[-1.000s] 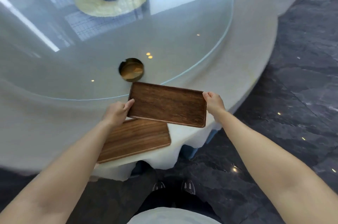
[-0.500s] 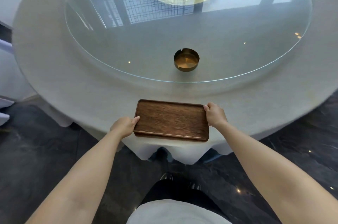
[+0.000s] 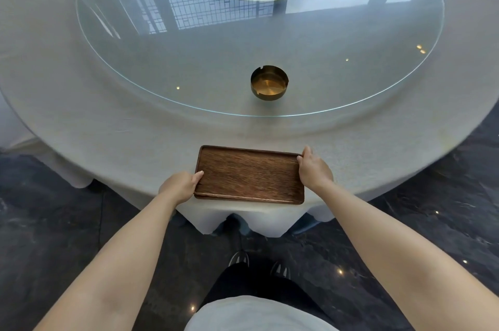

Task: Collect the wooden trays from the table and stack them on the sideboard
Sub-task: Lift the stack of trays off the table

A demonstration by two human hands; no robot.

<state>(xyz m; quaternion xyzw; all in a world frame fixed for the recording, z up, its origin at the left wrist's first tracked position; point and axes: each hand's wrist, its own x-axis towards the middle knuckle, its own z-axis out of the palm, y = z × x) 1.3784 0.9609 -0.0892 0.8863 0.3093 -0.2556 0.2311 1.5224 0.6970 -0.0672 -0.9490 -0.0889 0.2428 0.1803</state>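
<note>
A dark wooden tray (image 3: 248, 174) lies flat at the near edge of the round table (image 3: 108, 141), straight in front of me. My left hand (image 3: 181, 185) grips its left short side near the front corner, thumb on the rim. My right hand (image 3: 313, 168) grips its right short side near the far corner. Only this one tray shows; whatever is under it is hidden. No sideboard is in view.
A grey cloth covers the table and hangs over its edge above my shoes (image 3: 259, 266). A glass turntable (image 3: 189, 74) fills the middle, with a brass ashtray (image 3: 269, 82) on its near part. White covered furniture (image 3: 10, 125) stands at the left. The floor is dark polished stone.
A second ago I held the tray above and to the right of another tray on the table. It has since come over that tray and hides it. My view has swung to face the table squarely.
</note>
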